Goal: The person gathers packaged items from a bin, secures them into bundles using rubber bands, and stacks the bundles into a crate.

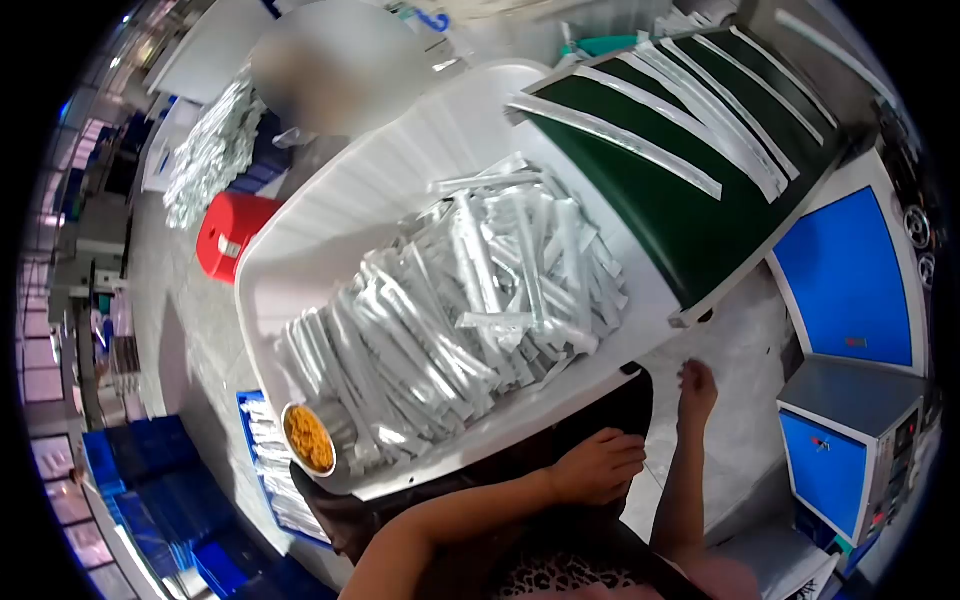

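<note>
My left hand (600, 466) rests over my dark-clad leg, near the front edge of a large white tub (470, 462). Its fingers are curled in, and nothing shows in them. To the right, my right hand (697, 391) is raised over the floor, below the corner of the belt; its fingers are folded and no object is visible there. Many long silvery sealed packets (420, 330) lie heaped in the tub. A metal cup (340, 424) of orange bits (309, 440) stands in the tub's near left corner.
A green conveyor belt (660, 225) carrying several long packets slopes to the tub's right side. Blue-panelled machine cabinets (850, 270) stand at right. A red stool (232, 235), blue crates (160, 490) and another packet pile (215, 145) are at left. A blurred patch covers the top.
</note>
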The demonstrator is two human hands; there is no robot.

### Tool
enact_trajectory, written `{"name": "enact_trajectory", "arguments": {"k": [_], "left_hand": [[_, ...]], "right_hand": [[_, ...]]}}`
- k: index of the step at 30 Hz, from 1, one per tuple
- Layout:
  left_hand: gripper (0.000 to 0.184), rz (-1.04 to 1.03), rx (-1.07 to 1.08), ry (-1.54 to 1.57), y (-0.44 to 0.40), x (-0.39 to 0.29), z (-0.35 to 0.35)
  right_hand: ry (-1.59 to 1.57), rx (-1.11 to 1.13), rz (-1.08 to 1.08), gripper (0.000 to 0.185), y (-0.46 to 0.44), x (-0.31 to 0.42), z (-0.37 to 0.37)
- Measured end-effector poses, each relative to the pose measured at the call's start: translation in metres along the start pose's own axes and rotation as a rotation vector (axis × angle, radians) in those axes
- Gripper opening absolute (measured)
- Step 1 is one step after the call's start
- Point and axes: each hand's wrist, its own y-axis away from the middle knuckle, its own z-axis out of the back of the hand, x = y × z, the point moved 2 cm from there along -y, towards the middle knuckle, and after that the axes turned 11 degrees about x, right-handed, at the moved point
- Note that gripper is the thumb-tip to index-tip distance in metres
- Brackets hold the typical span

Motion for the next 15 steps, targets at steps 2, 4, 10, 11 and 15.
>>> {"name": "enact_trajectory", "arguments": {"k": [2,4,10,11,15], "left_hand": [[0.028,0.041,-0.060,-0.003,0.001,-0.007,0.001],[0.030,0.058,-0.146,-0.050,0.037,-0.022,0.016],[0.033,0.285,-0.123,-0.092,0.169,-0.051,0.075],[0.030,0.344,-0.223,-0.099,0.180,-0.055,0.081],[0.027,0.567,-0.448,-0.025,0.197,-0.037,0.077]], "right_hand": [[-0.056,0.133,0.010,0.014,0.040,0.045,0.004],[0.023,0.210,0.160,0.014,0.071,0.099,-0.003],[0.366,0.615,0.512,0.050,0.051,0.217,-0.093],[0.479,0.695,0.450,0.069,0.029,0.212,-0.125],[0.594,0.782,-0.339,0.114,-0.058,0.168,-0.236]]}}
